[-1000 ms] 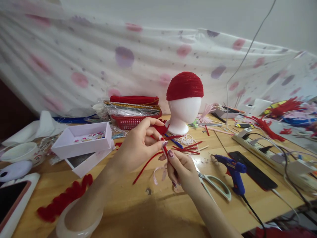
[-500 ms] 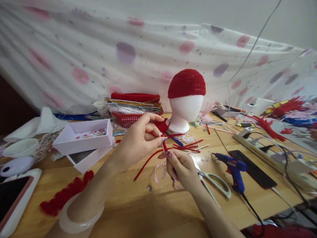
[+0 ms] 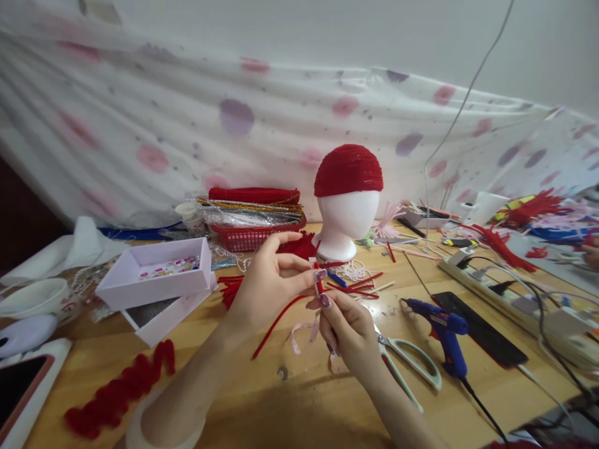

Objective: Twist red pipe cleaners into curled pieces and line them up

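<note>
My left hand (image 3: 276, 277) and my right hand (image 3: 349, 327) meet above the table. Between their fingertips is a short piece of red pipe cleaner (image 3: 319, 285), with a narrow whitish strip along it that I cannot make out clearly. The left thumb and fingers pinch its upper part. Lower down, the right thumb and forefinger close on it. Beneath the hands, a long red pipe cleaner (image 3: 276, 322) and a pale pink ribbon (image 3: 296, 337) lie on the wood. Beyond them stands a white foam head (image 3: 349, 215) wearing a red, ridged cap (image 3: 349, 171).
Scissors (image 3: 414, 362), a blue glue gun (image 3: 442, 324), a dark phone (image 3: 482, 327) and a power strip (image 3: 496, 299) lie to the right. On the left are a gem box (image 3: 154, 284) and a fuzzy red coil (image 3: 119, 393). A red basket (image 3: 253, 237) stands behind. Another person's hand (image 3: 592, 252) shows far right.
The view has tilted up slightly. Both hands keep their pinch; the held piece stands a little more upright, and the left fingers have shifted slightly.
</note>
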`<state>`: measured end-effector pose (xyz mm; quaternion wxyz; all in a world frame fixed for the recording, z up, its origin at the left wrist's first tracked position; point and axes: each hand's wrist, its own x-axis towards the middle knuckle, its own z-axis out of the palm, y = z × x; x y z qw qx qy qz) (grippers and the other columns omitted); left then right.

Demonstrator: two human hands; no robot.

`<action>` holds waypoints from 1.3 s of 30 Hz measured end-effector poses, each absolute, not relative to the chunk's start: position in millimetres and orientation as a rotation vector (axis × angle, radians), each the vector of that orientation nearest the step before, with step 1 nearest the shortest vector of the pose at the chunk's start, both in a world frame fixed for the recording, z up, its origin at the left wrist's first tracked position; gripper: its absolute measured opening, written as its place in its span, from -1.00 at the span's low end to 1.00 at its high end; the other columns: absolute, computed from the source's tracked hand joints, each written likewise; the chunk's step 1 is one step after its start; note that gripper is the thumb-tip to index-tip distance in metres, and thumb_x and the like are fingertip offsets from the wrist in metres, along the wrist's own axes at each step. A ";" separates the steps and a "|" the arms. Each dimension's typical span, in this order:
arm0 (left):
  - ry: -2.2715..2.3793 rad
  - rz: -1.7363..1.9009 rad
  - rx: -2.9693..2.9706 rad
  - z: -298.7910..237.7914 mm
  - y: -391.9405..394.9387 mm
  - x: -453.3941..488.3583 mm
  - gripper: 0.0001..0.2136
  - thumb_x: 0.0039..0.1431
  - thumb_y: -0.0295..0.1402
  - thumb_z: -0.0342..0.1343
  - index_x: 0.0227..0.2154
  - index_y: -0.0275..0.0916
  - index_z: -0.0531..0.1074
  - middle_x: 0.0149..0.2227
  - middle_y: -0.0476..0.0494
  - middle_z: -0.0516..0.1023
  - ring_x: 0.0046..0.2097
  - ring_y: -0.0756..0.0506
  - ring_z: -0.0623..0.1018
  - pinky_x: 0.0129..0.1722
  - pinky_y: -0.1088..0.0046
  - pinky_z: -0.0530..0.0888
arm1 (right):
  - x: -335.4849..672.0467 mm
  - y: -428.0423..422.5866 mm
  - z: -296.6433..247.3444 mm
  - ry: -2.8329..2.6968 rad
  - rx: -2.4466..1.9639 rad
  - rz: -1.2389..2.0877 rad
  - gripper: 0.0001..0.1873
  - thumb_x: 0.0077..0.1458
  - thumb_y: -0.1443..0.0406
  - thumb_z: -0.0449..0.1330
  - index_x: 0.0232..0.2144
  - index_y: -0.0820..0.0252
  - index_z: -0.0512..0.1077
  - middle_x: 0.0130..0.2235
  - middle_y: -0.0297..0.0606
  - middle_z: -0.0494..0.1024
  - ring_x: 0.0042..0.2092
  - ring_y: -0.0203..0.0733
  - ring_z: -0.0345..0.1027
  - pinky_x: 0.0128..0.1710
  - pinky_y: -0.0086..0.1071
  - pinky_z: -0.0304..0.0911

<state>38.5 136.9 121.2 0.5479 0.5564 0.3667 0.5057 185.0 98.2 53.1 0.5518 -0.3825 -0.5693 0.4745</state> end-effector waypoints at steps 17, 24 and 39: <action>0.719 1.183 0.856 113.8 131.2 55.3 -0.64 -0.37 -0.31 0.51 -0.44 -0.34 0.58 -0.51 -0.05 0.63 -0.48 0.03 0.57 -0.43 0.55 0.58 | 183.9 99.1 49.4 -1.291 -0.867 1.055 -0.60 0.25 0.02 0.10 -0.41 0.22 0.38 -0.78 -0.60 0.15 -0.75 -0.49 -0.09 -0.71 -0.59 -0.06; 0.730 1.233 0.867 113.7 130.1 57.5 -0.72 -0.32 -0.41 0.49 -0.47 -0.32 0.58 -0.54 0.00 0.61 -0.51 0.05 0.57 -0.50 0.61 0.57 | 184.8 98.7 47.4 -1.332 -0.932 0.989 -0.59 0.24 0.01 0.10 -0.38 0.25 0.41 -0.75 -0.50 0.29 -0.74 -0.50 -0.04 -0.73 -0.60 -0.15; 0.763 1.302 0.908 117.3 135.8 45.9 -0.76 -0.30 -0.42 0.47 -0.50 -0.30 0.57 -0.48 -0.02 0.64 -0.46 0.06 0.58 -0.43 0.61 0.58 | 184.4 97.4 52.7 -1.411 -0.856 1.097 -0.61 0.30 0.05 0.04 -0.36 0.24 0.40 -0.71 -0.45 0.35 -0.71 -0.48 -0.06 -0.71 -0.57 -0.17</action>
